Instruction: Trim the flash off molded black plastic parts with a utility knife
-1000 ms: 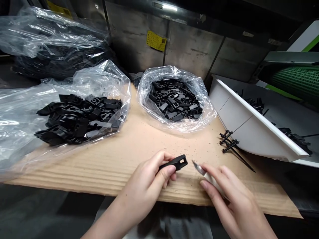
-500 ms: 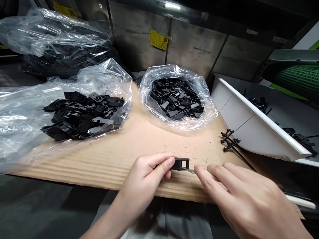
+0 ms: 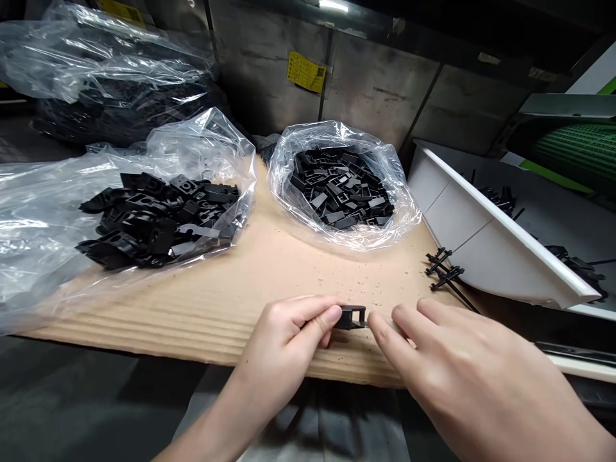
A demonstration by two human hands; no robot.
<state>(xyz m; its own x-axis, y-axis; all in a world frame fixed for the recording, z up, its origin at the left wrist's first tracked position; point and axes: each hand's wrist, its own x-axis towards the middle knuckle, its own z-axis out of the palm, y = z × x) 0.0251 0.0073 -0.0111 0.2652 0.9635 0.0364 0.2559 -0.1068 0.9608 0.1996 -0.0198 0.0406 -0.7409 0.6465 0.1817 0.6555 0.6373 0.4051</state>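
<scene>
Between the thumb and fingers of my left hand [image 3: 286, 343] is a small black plastic part [image 3: 355, 317] with a rectangular opening at its right end. My right hand [image 3: 466, 366] is closed around a slim knife [image 3: 394, 326]. Its short metal blade meets the right end of the part near the lower edge; most of the handle is hidden by my fingers. Both hands are above the front edge of a cardboard-covered work surface [image 3: 283, 276].
A clear bag [image 3: 409, 212] of similar black parts stands ahead. Another bag [image 3: 226, 138] spills curved black pieces [image 3: 158, 221] at left. A white bin [image 3: 457, 237] holds more black pieces at right, with a black sprue [image 3: 445, 277] beside it. Dark scraps dot the cardboard.
My right hand has shifted slightly left, bringing the knife closer against the part. My left hand keeps its grip, and the part has moved only a little.
</scene>
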